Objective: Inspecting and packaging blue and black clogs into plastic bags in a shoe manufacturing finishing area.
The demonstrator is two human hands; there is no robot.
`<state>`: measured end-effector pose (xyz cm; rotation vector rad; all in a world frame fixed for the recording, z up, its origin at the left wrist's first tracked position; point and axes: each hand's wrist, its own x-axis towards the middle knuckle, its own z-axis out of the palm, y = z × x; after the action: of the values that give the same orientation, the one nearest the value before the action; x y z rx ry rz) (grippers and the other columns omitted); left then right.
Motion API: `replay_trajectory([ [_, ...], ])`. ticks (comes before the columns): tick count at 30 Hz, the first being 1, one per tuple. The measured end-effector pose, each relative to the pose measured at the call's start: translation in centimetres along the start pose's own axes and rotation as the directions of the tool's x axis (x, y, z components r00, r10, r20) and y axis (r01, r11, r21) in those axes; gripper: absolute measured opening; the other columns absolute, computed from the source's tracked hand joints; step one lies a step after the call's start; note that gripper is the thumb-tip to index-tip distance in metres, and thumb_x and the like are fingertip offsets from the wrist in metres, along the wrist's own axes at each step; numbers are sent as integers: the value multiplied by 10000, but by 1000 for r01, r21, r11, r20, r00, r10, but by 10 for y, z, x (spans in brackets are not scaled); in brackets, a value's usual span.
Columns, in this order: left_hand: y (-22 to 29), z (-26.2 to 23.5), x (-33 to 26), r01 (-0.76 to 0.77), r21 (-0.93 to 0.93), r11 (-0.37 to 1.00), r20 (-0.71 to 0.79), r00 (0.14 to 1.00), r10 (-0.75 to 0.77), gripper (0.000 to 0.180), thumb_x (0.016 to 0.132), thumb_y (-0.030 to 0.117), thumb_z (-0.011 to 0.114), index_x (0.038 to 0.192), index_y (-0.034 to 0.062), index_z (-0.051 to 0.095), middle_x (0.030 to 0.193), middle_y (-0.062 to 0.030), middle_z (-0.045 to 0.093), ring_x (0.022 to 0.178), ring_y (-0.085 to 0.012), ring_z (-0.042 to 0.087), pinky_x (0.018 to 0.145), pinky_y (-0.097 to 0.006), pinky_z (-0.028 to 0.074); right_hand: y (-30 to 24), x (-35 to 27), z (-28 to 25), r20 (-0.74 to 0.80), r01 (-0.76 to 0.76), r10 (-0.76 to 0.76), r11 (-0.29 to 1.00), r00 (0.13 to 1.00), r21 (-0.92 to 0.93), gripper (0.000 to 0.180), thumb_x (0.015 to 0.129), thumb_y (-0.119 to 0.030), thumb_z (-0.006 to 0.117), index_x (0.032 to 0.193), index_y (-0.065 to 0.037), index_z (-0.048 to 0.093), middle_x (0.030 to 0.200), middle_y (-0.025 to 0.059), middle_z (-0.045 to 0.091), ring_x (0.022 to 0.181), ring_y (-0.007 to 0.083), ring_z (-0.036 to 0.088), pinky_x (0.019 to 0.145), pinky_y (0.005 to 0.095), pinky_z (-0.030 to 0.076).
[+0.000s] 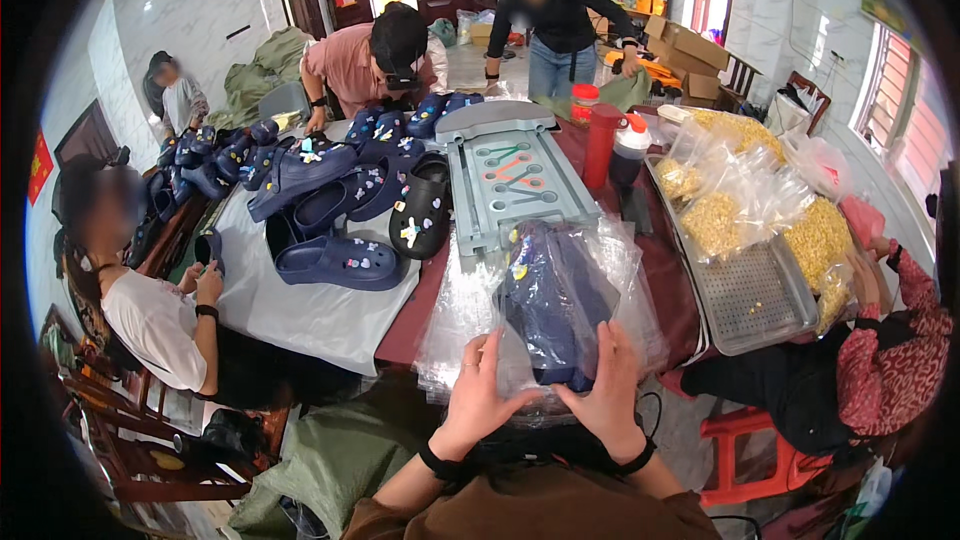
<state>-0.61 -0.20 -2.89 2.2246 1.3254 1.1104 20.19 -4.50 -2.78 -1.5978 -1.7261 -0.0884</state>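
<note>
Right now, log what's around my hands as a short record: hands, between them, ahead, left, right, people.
Hands: left hand and right hand flank the bag's near end, thumbs and fingers spread
Between: clear plastic bag with navy footwear inside; count unclear
Ahead: gray panel with wrench shapes in green, orange and gray
Left: pile of navy clogs, plus a black clog
Right: red cylinder; perforated metal tray bearing bags of yellow pieces
People: several others; the near-left co-worker holds a navy clog

My left hand and right hand face each other, fingers pointing forward, thumbs spread inward, forearms angled together.
</note>
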Motion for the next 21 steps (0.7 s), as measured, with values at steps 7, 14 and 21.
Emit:
replay_trajectory([
  [7,-6,16,2,138,-319,938,97,989,-113,575,880,18,673,1427,82,508,942,-185,652,819,-371,683,720,-423,550,-1,5,2,25,71,-71,997,997,3,1160,592,-265,944,1539,-37,313,1531,273,341,1344,462,402,1087,540,365],
  [14,11,4,4,-86,-290,953,18,995,95,434,876,-48,631,1289,82,622,814,-127,581,634,-243,593,607,-333,477,-1,2,10,-75,-7,17,991,997,136,1197,574,-288,959,1540,-28,301,1510,281,360,1365,459,394,1113,536,356],
  [21,-3,-1,-7,-10,-346,938,164,984,71,413,888,-17,618,1277,120,628,933,-154,651,764,-367,649,697,-401,531,2,-1,15,-21,-14,16,995,1000,103,1200,597,-325,951,1541,-2,283,1470,287,402,1355,465,411,1106,512,376],
])
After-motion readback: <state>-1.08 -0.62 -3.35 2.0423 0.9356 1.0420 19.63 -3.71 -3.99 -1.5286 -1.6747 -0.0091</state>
